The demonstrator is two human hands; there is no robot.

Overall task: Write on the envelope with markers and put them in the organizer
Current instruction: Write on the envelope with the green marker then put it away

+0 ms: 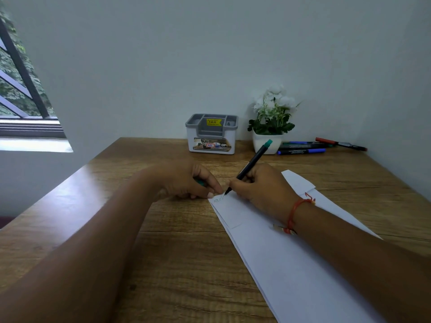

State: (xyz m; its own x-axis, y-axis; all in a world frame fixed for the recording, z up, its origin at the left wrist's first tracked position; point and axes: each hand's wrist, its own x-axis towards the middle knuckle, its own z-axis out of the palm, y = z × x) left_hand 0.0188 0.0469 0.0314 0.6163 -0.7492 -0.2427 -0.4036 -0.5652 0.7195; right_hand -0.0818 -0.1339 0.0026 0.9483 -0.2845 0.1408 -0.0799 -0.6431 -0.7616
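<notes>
A long white envelope (268, 248) lies slanted on the wooden desk (177, 252). My right hand (258, 187) grips a black marker with a green end (253, 163), its tip touching the envelope's top left corner beside faint green writing. My left hand (186, 180) rests on the desk at that corner, its fingers curled round a green cap (200, 182), and one fingertip presses the envelope's edge. The grey and white organizer (211, 134) stands at the back against the wall.
A white pot of white flowers (271, 120) stands right of the organizer. Several markers, blue, dark and red (310, 146), lie behind it near the right wall. A window (21, 89) is at the far left.
</notes>
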